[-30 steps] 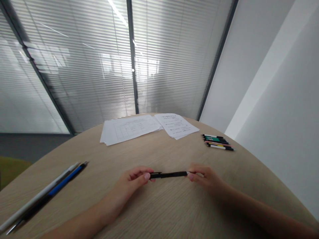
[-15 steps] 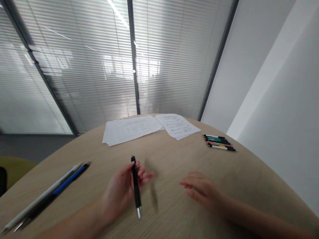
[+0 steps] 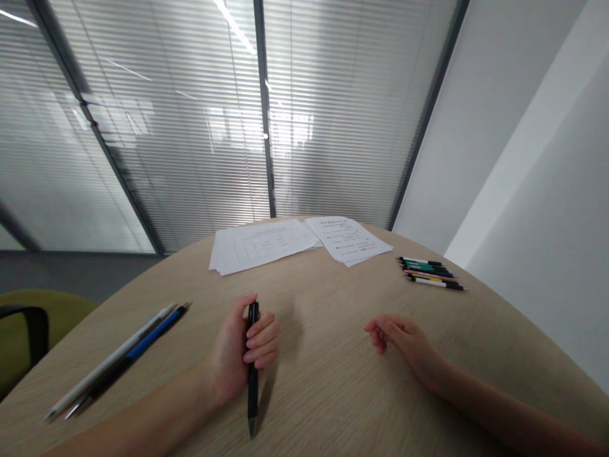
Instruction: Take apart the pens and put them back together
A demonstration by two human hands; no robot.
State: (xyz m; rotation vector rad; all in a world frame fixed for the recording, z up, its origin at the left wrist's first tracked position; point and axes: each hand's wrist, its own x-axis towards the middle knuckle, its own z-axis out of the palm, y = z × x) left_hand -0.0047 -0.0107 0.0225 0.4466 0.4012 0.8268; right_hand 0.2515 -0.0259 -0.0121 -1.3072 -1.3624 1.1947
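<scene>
My left hand [image 3: 242, 349] is closed round a black pen [image 3: 252, 374], fingers wrapped over its barrel. The pen stands nearly upright over the light wooden table [image 3: 333, 393], its tip pointing down toward me. My right hand [image 3: 404, 343] rests on the table to the right, apart from the pen, its fingers loosely curled with nothing in them that I can see.
Three pens, white, blue and black [image 3: 124, 355], lie side by side at the left. Several coloured pens [image 3: 431, 273] lie in a row at the far right. Two stacks of printed sheets [image 3: 266, 244] [image 3: 349, 238] sit at the far edge, before glass walls with blinds. A chair [image 3: 23, 324] stands at the left.
The pen was held level between both hands. My right hand let go and drew back to the table. My left hand turned the pen upright and closed its fingers round it.
</scene>
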